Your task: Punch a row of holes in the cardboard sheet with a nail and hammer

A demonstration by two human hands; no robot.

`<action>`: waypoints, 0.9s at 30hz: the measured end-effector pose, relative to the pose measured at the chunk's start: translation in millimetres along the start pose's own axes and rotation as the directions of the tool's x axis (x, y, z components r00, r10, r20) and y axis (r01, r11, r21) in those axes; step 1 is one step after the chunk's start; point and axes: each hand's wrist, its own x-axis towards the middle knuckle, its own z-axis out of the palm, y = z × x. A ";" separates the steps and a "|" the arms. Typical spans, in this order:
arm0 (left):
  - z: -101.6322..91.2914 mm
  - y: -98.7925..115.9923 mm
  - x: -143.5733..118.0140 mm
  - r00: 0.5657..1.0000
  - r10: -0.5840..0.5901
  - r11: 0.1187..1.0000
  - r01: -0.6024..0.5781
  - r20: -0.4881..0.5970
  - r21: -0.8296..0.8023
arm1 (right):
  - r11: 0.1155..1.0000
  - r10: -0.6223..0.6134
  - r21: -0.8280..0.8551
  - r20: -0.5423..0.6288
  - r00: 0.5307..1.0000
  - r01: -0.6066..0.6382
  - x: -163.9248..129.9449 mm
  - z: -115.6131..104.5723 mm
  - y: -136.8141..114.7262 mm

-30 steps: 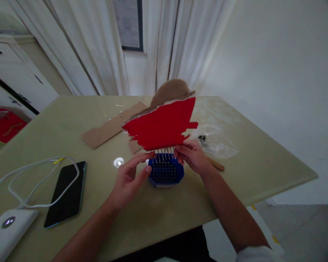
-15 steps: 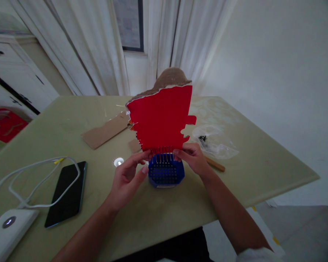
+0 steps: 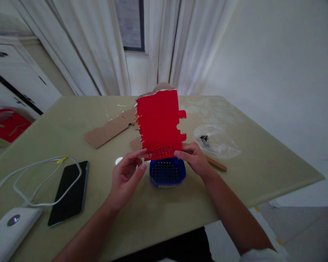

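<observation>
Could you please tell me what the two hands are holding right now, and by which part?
Both hands hold the red card piece upright by its lower edge: the left hand pinches the bottom left corner, the right hand the bottom right, just above the blue perforated tray.

Single head-worn view, looking forward and down, close over the worktop point(image 3: 235, 174), curtains point(image 3: 164, 43) and wall at far side
</observation>
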 end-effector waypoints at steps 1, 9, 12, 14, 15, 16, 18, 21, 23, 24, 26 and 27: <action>0.0 -0.8 -0.4 1.000 -0.006 1.000 0.006 -0.004 -0.001 | 1.000 0.005 0.001 0.009 1.000 -0.005 0.0 0.2 -1.0; -1.0 -4.5 -1.3 0.999 -0.044 0.999 0.044 -0.001 -0.005 | 1.000 0.002 -0.012 0.045 0.999 -0.001 1.5 0.6 -5.7; -0.7 -3.5 -0.8 0.998 -0.056 0.998 0.056 -0.011 -0.006 | 1.000 0.004 -0.003 0.052 0.999 -0.004 1.5 0.1 -3.9; -0.5 -3.4 -0.8 0.998 -0.059 0.998 0.058 -0.015 -0.012 | 1.000 0.002 0.006 0.055 0.999 -0.002 1.4 0.1 -3.5; -0.6 -3.8 -0.9 0.998 -0.059 0.998 0.059 -0.017 -0.010 | 1.000 0.002 0.009 0.055 0.998 -0.003 1.4 0.1 -3.5; -0.9 -4.3 -1.0 0.998 -0.059 0.998 0.059 -0.015 -0.005 | 1.000 0.003 0.010 0.054 0.999 -0.003 1.4 0.2 -3.6; -2.0 -5.5 -1.6 0.998 -0.064 0.998 0.064 -0.016 0.002 | 1.000 0.001 0.001 0.050 0.999 -0.001 1.6 0.4 -3.0; -4.6 -7.4 -2.4 0.998 -0.061 0.998 0.061 -0.010 -0.009 | 0.999 -0.015 -0.038 0.019 1.000 0.016 2.2 0.6 1.7; -6.4 -8.6 -2.5 0.999 -0.048 0.999 0.048 -0.003 -0.016 | 0.997 -0.037 -0.067 -0.015 0.999 0.036 2.6 0.9 7.0; -7.1 -9.2 -2.3 0.999 -0.042 0.999 0.042 -0.001 -0.016 | 0.996 -0.048 -0.082 -0.033 0.998 0.045 2.9 0.9 9.7; -7.5 -9.8 -1.7 0.999 -0.043 0.999 0.043 -0.008 -0.005 | 0.990 -0.078 -0.124 -0.070 0.995 0.069 3.8 0.5 14.2; -7.2 -9.5 -1.2 0.999 -0.049 0.999 0.049 -0.015 0.001 | 0.985 -0.094 -0.155 -0.082 0.992 0.080 4.5 -0.3 15.6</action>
